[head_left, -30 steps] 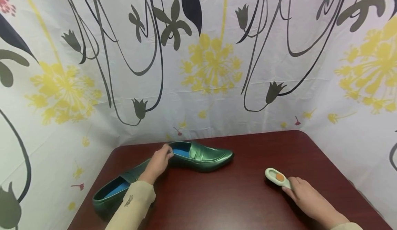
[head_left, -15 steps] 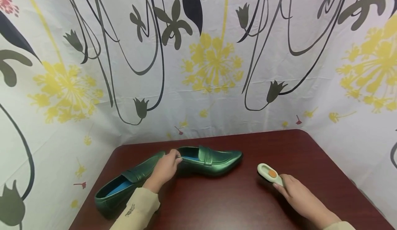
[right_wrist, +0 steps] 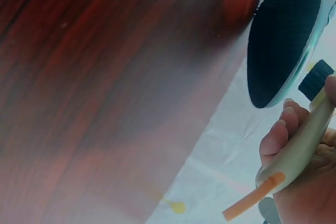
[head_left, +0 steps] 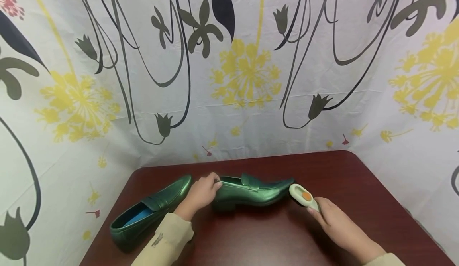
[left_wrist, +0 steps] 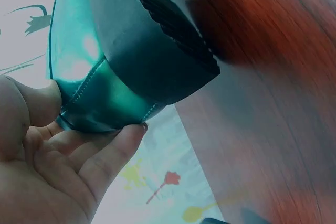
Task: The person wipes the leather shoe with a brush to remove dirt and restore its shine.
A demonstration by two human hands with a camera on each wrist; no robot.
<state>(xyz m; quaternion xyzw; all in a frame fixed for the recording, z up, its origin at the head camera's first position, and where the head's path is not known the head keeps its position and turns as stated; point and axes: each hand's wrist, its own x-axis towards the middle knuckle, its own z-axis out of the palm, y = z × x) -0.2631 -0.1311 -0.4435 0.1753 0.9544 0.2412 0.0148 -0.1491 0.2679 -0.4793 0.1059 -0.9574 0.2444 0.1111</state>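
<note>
A green metallic loafer (head_left: 265, 192) is pinched at its heel collar by my left hand (head_left: 201, 194). In the left wrist view the left hand (left_wrist: 68, 156) has thumb and fingers on the heel of the shoe (left_wrist: 123, 90), whose dark ridged heel block faces the table. My right hand (head_left: 340, 226) grips a pale green brush (head_left: 299, 194) with an orange button, its head close by the shoe's toe. The right wrist view has dark bristles (right_wrist: 316, 80) near the dark sole (right_wrist: 281, 40); whether they touch cannot be told.
A second green loafer (head_left: 143, 214) with a blue insole lies at the left, behind the left forearm. The dark red table (head_left: 258, 234) has its back edge against a floral cloth (head_left: 244, 134) that also hangs along both sides.
The held shoe has moved right with my left hand and now looks raised, its sole turned more toward the front. The right hand has brought the brush left, up to the toe.
</note>
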